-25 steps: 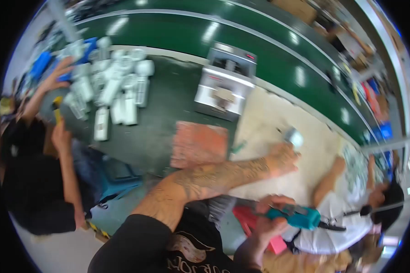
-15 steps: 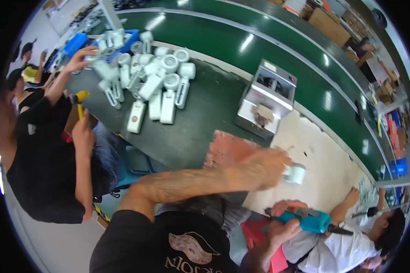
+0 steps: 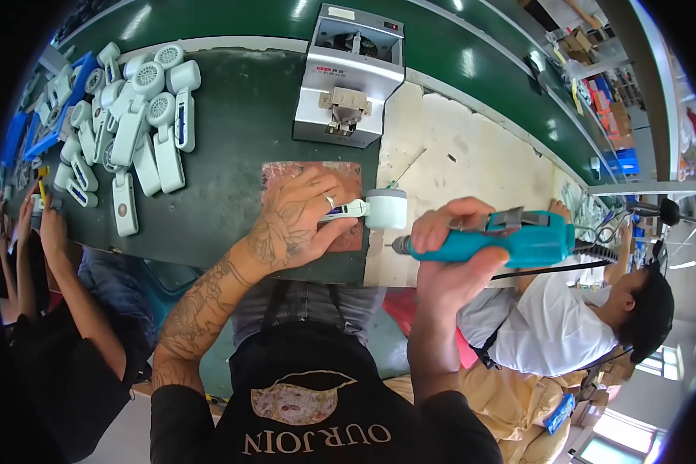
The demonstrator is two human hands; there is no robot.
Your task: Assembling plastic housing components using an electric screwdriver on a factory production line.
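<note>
My left hand (image 3: 298, 220) is closed around the handle of a pale handheld fan (image 3: 387, 209), pressing it down on a worn red pad (image 3: 348, 174). The fan's round head sticks out to the right, past the pad's edge. In my right hand (image 3: 452, 282) lies a teal electric screwdriver (image 3: 495, 243), gripped between thumb and fingers. It is level, and its thin bit points left, just below and right of the fan head, apart from it. A thin screwdriver-like tool (image 3: 410, 166) lies behind the fan head.
Several pale handheld fans (image 3: 143, 116) are heaped at the left beside a blue bin (image 3: 54, 127). A grey metal machine (image 3: 348, 85) stands behind the pad. A pale sheet (image 3: 472, 185) covers the table at the right. Co-workers sit on both sides; a green conveyor runs behind.
My left hand, blurred and stretched rightward earlier, now holds the fan on the pad. The screwdriver has swung level and come beside the fan. The view has shifted to the right.
</note>
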